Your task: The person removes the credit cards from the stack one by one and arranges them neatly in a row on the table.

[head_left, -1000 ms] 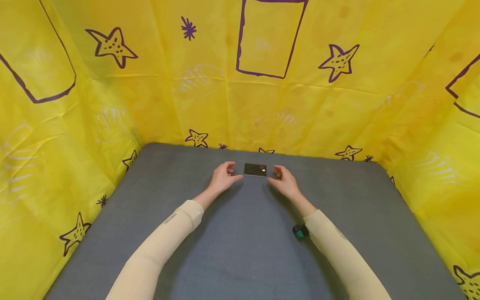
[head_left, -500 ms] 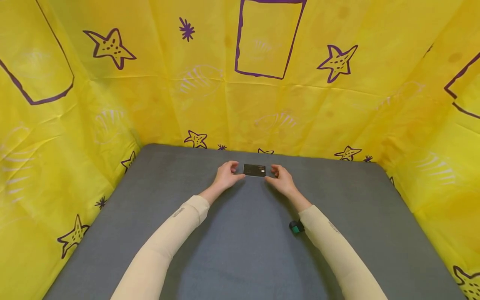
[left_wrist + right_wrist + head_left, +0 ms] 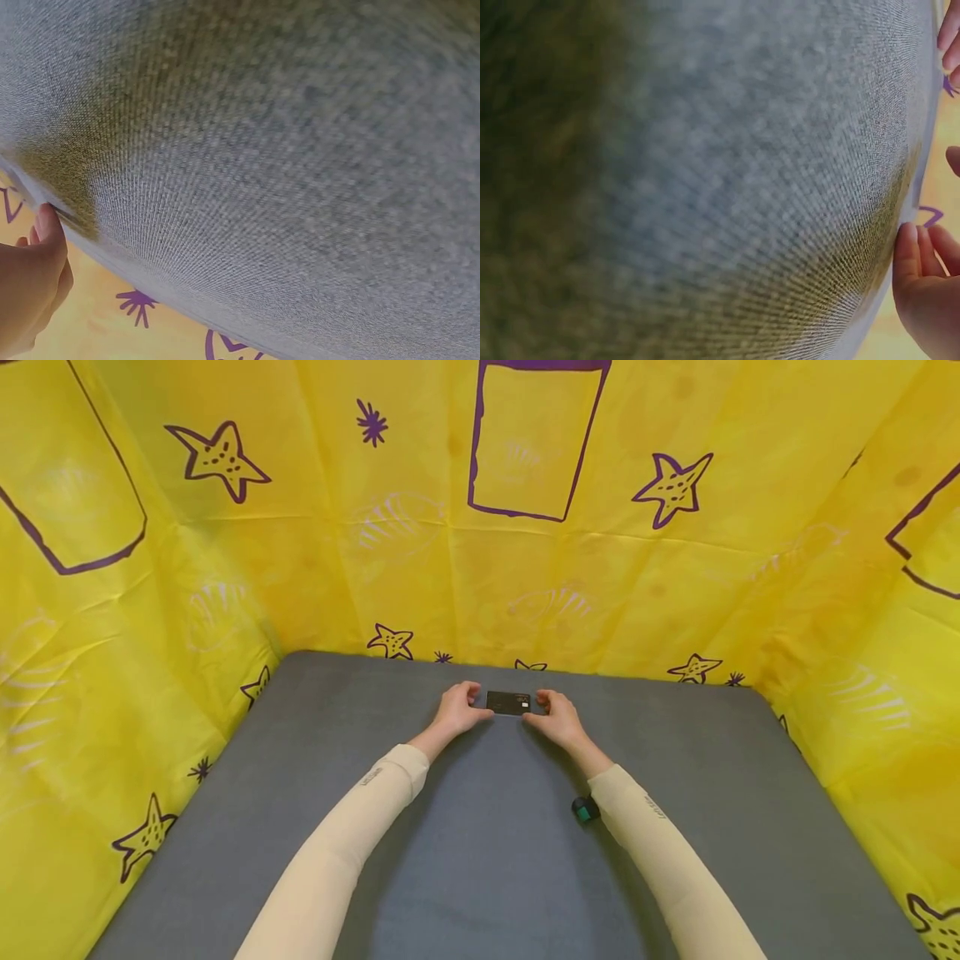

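Note:
A black bank card (image 3: 507, 702) with a chip and the letters VIP lies flat on the grey cloth-covered table (image 3: 480, 827). At its left end is my left hand (image 3: 457, 708), fingers loosely bent, the thumb tip right at the card's near left corner. My right hand (image 3: 561, 718) mirrors it at the other end, thumb tip by the near right corner. The left wrist view shows the left hand (image 3: 34, 285) low at the left edge; the right wrist view has the right hand (image 3: 926, 292) at its right edge. The card is hidden in both.
A yellow curtain (image 3: 450, 568) printed with starfish and fish encloses the table at the back and both sides. The card lies near the table's back edge (image 3: 615, 675). A small dark green device (image 3: 586, 810) sits at my right wrist, beside the sleeve.
Both hands have drawn inward towards the card, thumbs now at its near corners instead of a little apart from its ends. The card stays in place; the view has shifted slightly.

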The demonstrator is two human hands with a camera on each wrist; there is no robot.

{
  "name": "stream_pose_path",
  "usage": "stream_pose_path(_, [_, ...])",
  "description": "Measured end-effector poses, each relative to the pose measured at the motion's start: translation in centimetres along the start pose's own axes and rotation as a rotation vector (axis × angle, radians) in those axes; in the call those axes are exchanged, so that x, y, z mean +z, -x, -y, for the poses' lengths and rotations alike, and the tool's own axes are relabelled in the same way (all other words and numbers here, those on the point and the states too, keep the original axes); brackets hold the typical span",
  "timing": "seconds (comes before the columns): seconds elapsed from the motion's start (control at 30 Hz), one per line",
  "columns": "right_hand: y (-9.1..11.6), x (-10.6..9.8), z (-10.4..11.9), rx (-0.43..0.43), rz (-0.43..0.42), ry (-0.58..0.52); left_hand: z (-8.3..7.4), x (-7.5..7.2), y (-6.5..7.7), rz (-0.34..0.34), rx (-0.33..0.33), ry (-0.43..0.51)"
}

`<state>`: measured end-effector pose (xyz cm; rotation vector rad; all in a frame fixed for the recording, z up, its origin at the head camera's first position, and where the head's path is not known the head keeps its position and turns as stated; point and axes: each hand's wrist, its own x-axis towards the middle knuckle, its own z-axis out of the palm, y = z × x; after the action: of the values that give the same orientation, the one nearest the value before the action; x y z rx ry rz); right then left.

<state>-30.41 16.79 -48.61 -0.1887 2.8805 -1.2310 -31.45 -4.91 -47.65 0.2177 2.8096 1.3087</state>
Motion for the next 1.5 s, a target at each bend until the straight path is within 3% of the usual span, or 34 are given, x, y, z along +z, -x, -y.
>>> stream_pose_path(0.77, [-1.2, 0.4, -0.1, -0.044, 0.033, 0.118, -0.1, 0.8, -1.3, 0.070, 0.033, -0.131])
stream_pose_path(1.03, [-1.1, 0.4, 0.1, -0.040, 0.074, 0.121, 1.7, 1.4, -3.2, 0.135, 0.076, -0.172])
stream_pose_path(1.2, [-1.1, 0.5, 0.0, -0.040, 0.084, 0.125, 0.5, 0.6, -2.3, 0.192, 0.034, -0.176])
stream_pose_path(1.5, [-1.3, 0.5, -0.3, -0.010, 0.091, 0.090, 0.1, 0.4, -1.8, 0.177, 0.036, -0.171])
